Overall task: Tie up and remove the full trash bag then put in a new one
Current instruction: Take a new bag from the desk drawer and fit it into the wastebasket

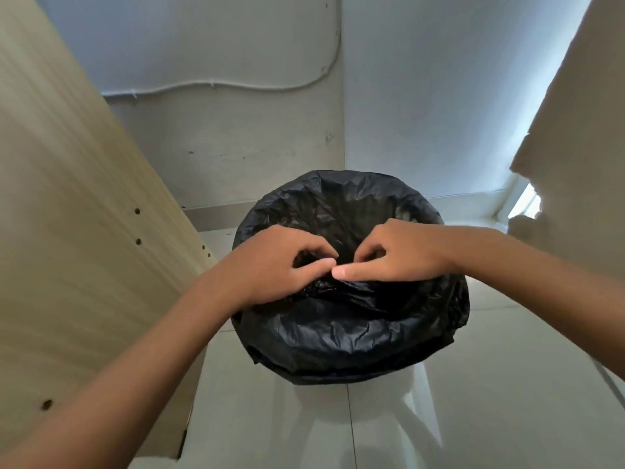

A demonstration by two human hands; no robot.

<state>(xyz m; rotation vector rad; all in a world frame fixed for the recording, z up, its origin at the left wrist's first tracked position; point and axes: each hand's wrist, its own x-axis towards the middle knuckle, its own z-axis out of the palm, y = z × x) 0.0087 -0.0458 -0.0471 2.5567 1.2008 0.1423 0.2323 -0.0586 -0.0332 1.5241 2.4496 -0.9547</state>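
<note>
1. Big picture: the bin (368, 397) sits on the pale tile floor (507, 384) in a corner, with a light wood panel (67, 198) close on the left and grey walls behind. It's white and only shows below the liner.

2. The black trash bag (338, 330) is in the bin, its top edge folded over the rim all the way round. So nothing's been lifted out yet, I'd say.

3. The bunched bit of plastic in the middle of the bag's mouth is what matters. It lies right between the two hands, and the gather runs roughly left to right.

4. Left hand (280, 262) comes in from the near left, fingers curled, pinching the gather.

5. Right hand (399, 252) mirrors it from the right, fingers curled on the same gather. Thumb tips nearly touch.

6. Both hands look equally near. My guess is the knot comes next, so the bag's slack has to pull inward off the rim first.
</note>
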